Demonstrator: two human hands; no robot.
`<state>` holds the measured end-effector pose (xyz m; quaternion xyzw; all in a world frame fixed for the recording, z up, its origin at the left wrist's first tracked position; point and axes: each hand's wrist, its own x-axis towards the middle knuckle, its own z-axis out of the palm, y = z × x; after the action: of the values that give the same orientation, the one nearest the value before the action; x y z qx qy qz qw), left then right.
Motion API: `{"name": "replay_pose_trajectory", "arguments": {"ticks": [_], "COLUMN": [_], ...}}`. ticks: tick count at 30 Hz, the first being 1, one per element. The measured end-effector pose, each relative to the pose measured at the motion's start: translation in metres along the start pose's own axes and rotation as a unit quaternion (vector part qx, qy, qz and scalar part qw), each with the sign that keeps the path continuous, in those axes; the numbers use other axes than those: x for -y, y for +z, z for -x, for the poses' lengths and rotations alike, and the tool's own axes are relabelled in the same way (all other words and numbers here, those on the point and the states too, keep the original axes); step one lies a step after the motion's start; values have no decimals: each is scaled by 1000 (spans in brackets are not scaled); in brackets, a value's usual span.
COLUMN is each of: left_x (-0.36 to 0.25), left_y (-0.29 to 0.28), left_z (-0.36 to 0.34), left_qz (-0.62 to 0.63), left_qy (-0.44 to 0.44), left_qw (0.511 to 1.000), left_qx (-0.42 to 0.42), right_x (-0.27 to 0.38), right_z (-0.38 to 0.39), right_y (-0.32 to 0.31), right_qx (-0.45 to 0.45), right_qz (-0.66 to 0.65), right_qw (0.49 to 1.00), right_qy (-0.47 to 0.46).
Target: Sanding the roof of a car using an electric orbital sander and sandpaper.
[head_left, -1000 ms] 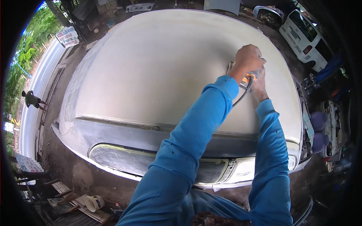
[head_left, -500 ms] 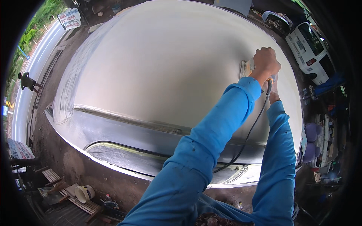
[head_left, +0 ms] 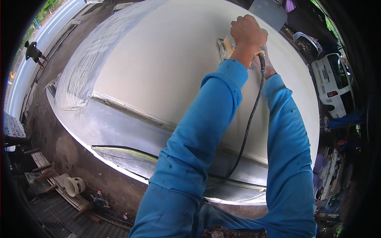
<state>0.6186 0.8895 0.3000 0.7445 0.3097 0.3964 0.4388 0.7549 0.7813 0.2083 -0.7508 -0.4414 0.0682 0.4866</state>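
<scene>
The left hand (head_left: 248, 31) is closed in a fist on top of a small electric sander (head_left: 225, 47), and it presses the tool down on the white car body (head_left: 158, 67). The right hand (head_left: 265, 65) sits just behind the left one, at the rear end of the tool. Most of it is hidden by the left wrist, so I cannot tell if its fingers are closed or spread.

The sander lies near the far right edge of the white panel, well away from the near edge where the grey unpainted strip (head_left: 119, 127) runs. Its flat pad shows at the left of the fist. The long axis of the tool goes from the pad, far and left, toward the person, near and right, and the rear end with an orange part points back to the person.

A black cable (head_left: 248, 127) leaves this rear end and hangs down between the two blue sleeves to the near edge of the car body.

On the right, a white car (head_left: 333, 83) is parked. At the lower left, a white bucket (head_left: 74, 185) lies on the ground beside wooden planks (head_left: 47, 170).
</scene>
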Motion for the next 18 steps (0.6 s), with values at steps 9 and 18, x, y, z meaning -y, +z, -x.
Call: {"name": "replay_pose_trajectory", "arguments": {"ticks": [9, 18], "left_x": [73, 97], "left_y": [-111, -185], "left_z": [-58, -61], "left_qz": [3, 54], "left_qy": [-4, -57], "left_qw": [999, 989], "left_qx": [-47, -125], "right_x": [77, 133], "right_z": [-46, -56], "right_y": [143, 224], "right_qx": [74, 128], "right_qz": [-20, -152], "right_qw": [993, 971], "right_qy": [-85, -131]}}
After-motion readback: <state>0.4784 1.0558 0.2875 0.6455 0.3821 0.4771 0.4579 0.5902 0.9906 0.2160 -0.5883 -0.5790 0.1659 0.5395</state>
